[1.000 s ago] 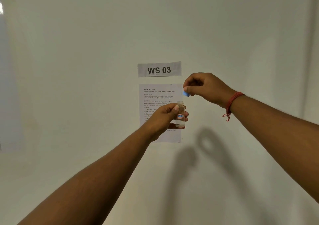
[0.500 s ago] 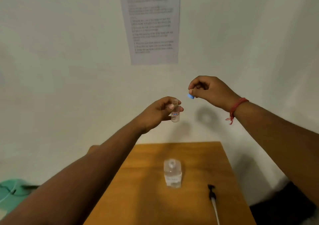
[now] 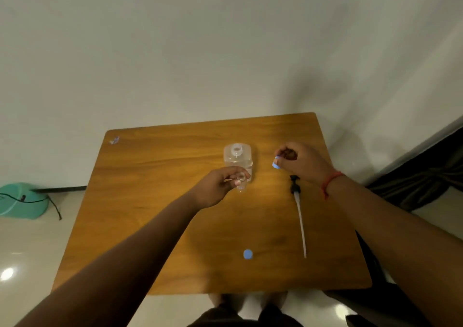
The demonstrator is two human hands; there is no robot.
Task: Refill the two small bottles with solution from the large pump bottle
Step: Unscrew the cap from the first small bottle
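Gripping an uncapped small bottle (image 3: 241, 181), the left hand (image 3: 217, 187); right hand (image 3: 302, 162) pinches a blue cap (image 3: 275, 165) (above the table (image 3: 155, 176)).

— on the table (image 3: 150, 201)?
— large bottle (image 3: 238, 160) at the middle, toward the far edge, uncapped. pump head with tube (image 3: 299, 216) lying to its right, running toward the near edge. loose cap (image 3: 247, 254) near the front, left of the tube's end.
— and above?
— left hand (image 3: 215, 188) holding a small bottle (image 3: 241, 181) just in front of the large one. right hand (image 3: 304, 162) to the right of it, pinching another cap (image 3: 276, 165), over the pump head.
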